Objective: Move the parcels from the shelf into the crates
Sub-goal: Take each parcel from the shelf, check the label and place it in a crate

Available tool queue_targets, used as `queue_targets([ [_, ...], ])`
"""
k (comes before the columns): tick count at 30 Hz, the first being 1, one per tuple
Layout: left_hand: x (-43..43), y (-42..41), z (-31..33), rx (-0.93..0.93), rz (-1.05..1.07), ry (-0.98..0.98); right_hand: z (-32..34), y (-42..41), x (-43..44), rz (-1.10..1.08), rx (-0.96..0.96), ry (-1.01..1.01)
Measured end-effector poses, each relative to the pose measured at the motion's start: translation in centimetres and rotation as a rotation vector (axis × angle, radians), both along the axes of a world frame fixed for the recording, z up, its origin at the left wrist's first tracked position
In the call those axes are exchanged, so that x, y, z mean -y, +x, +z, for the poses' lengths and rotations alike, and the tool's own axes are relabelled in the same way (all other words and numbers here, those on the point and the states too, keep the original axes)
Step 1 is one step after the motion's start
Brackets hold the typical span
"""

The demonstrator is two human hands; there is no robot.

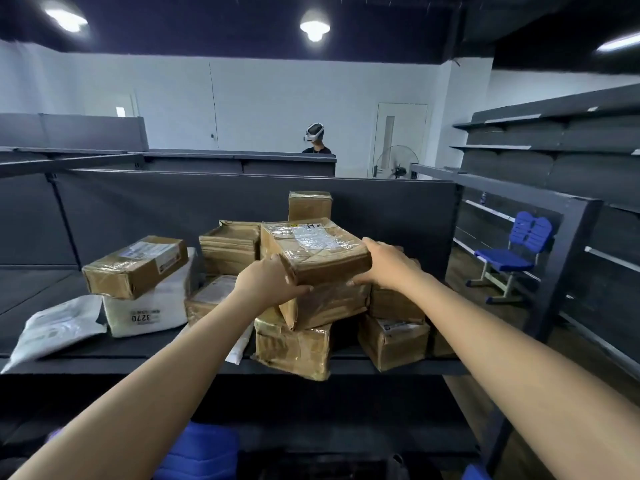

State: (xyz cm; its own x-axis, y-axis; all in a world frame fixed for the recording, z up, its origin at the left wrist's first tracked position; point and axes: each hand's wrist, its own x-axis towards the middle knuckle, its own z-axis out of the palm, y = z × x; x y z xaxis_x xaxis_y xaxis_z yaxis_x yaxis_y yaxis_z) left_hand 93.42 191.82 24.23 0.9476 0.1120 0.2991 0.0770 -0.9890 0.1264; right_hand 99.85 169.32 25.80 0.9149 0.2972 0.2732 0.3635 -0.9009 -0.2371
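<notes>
A flat cardboard parcel (317, 247) wrapped in clear tape, with a white label on top, sits at the top of a pile of brown boxes on the dark shelf (104, 365). My left hand (270, 282) grips its near left corner, thumb underneath. My right hand (388, 263) holds its right edge, fingers curled under. Below it lie more brown parcels (294, 351), another box (391, 341) to the right, and a box (135, 265) on a white bag (149, 313) to the left. A blue crate (201, 452) shows under the shelf.
A white poly mailer (52, 327) lies at the shelf's left front edge. A blue chair (512, 251) stands to the right by empty dark shelving (554, 133). A person wearing a headset (315, 138) stands behind the far partition. A fan (398, 161) is near the door.
</notes>
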Motion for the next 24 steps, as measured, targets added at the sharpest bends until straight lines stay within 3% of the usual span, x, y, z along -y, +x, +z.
queue_targets([
  [6,1.2,0.4,-1.0,0.037,-0.028,-0.158,-0.1,0.7,-0.7,0.013,-0.096,0.313],
  [14,1.0,-2.1,-1.0,0.086,-0.069,-0.283,-1.1,-2.1,-0.7,0.018,0.105,0.354],
  [24,2.5,-11.4,-3.3,0.324,-0.180,-0.520,-3.6,-12.1,0.8,0.117,0.352,0.530],
])
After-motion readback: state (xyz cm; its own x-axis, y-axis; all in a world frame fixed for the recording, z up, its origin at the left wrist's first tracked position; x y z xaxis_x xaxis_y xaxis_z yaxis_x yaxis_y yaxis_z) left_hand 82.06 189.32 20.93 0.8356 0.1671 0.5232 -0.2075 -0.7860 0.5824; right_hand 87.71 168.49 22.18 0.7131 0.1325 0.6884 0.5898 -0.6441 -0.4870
